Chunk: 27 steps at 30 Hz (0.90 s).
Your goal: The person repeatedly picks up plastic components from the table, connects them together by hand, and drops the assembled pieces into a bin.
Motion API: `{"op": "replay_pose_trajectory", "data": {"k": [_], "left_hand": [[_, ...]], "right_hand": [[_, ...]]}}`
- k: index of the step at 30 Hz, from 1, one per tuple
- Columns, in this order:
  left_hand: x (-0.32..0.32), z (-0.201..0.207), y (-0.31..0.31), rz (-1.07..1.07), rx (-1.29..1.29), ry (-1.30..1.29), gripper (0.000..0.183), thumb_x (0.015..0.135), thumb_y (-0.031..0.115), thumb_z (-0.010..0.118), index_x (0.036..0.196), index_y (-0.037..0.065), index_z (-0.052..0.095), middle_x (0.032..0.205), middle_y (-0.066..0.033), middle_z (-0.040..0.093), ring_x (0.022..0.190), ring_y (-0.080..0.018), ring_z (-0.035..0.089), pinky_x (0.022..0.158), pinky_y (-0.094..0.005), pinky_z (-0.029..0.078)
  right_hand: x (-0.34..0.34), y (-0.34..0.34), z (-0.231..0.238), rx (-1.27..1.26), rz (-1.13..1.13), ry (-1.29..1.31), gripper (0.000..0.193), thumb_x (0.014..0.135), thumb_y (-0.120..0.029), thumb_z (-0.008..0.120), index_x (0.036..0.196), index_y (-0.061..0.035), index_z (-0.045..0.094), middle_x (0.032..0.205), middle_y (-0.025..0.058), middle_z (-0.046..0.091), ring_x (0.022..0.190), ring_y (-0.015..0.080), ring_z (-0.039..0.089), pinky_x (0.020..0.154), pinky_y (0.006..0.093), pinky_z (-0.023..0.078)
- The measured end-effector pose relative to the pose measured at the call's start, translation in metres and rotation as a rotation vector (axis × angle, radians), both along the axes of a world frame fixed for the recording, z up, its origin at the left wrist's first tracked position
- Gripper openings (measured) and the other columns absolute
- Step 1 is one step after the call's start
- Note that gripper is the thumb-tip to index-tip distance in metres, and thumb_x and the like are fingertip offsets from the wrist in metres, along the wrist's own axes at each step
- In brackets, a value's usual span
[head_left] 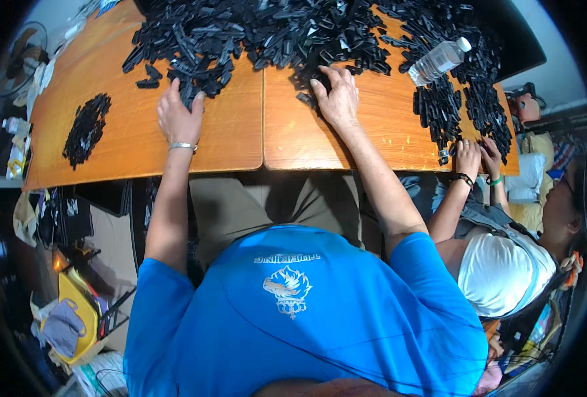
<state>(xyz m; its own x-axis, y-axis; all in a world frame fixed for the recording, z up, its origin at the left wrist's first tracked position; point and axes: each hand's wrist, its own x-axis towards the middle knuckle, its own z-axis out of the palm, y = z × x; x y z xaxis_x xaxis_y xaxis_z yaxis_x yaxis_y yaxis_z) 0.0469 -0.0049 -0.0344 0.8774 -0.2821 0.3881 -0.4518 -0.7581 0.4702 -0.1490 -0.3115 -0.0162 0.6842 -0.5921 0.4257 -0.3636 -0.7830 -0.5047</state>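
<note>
Fingers [319, 90] at black pieces [191, 46], lettered shirt [306, 337]

Left fingers [174, 100] and right fingers [334, 78] at near edge of black pieces [273, 41]; clear bottle [434, 63] farther right.

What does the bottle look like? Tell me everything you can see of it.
The bottle looks like clear plastic, with ridged-looking sides and a white cap on. It is at the right part of the table, among black pieces, its cap toward the picture's upper right. Whether it stands or lies, and whether it holds liquid, I cannot tell. Nobody is touching it.
</note>
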Motion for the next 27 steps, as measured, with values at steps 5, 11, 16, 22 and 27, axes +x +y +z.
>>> {"op": "replay_pose_trajectory", "data": {"k": [5, 11, 16, 22, 27], "left_hand": [[-0.023, 0.003, -0.005, -0.021, -0.030, -0.026, 0.073, 0.097, 0.039, 0.076, 0.157, 0.006, 0.051, 0.157, -0.0275, 0.051, 0.144, -0.0454, 0.047, 0.123, -0.0534, 0.036], [-0.047, 0.005, 0.014, -0.102, -0.103, -0.044, 0.072, 0.095, 0.029, 0.078, 0.157, 0.005, 0.050, 0.160, -0.0280, 0.045, 0.146, -0.0471, 0.042, 0.122, -0.0548, 0.035], [-0.074, 0.015, 0.048, -0.264, -0.124, -0.028, 0.065, 0.095, 0.017, 0.077, 0.153, 0.000, 0.053, 0.156, -0.0278, 0.047, 0.141, -0.0477, 0.047, 0.119, -0.0528, 0.040], [-0.089, 0.025, 0.069, -0.303, -0.264, -0.013, 0.060, 0.091, 0.003, 0.076, 0.148, 0.002, 0.057, 0.149, -0.0227, 0.057, 0.139, -0.0428, 0.054, 0.119, -0.0482, 0.043], [-0.092, 0.029, 0.083, -0.292, -0.367, 0.050, 0.062, 0.091, -0.001, 0.075, 0.150, 0.002, 0.056, 0.146, -0.0218, 0.060, 0.137, -0.0381, 0.059, 0.114, -0.0432, 0.049]], "right_hand": [[0.022, 0.048, 0.003, -0.031, 0.205, -0.125, 0.037, 0.091, -0.024, 0.081, 0.124, -0.0071, 0.077, 0.131, 0.0170, 0.066, 0.124, 0.0379, 0.062, 0.105, 0.0490, 0.051], [0.036, 0.071, 0.018, -0.069, 0.378, -0.207, 0.032, 0.090, -0.017, 0.082, 0.120, -0.0051, 0.077, 0.125, 0.0165, 0.067, 0.119, 0.0367, 0.063, 0.100, 0.0464, 0.052], [0.005, 0.095, 0.055, -0.183, 0.541, -0.035, 0.024, 0.087, -0.016, 0.083, 0.110, -0.0089, 0.079, 0.109, 0.0105, 0.066, 0.106, 0.0325, 0.063, 0.087, 0.0461, 0.050], [0.011, 0.126, 0.045, -0.343, 0.576, 0.054, 0.031, 0.082, -0.021, 0.086, 0.111, -0.0125, 0.079, 0.104, 0.0088, 0.066, 0.102, 0.0327, 0.063, 0.086, 0.0461, 0.051], [0.019, 0.129, 0.045, -0.392, 0.584, 0.146, 0.036, 0.082, -0.013, 0.085, 0.118, -0.0129, 0.078, 0.104, 0.0089, 0.066, 0.102, 0.0317, 0.064, 0.085, 0.0458, 0.051]]}}
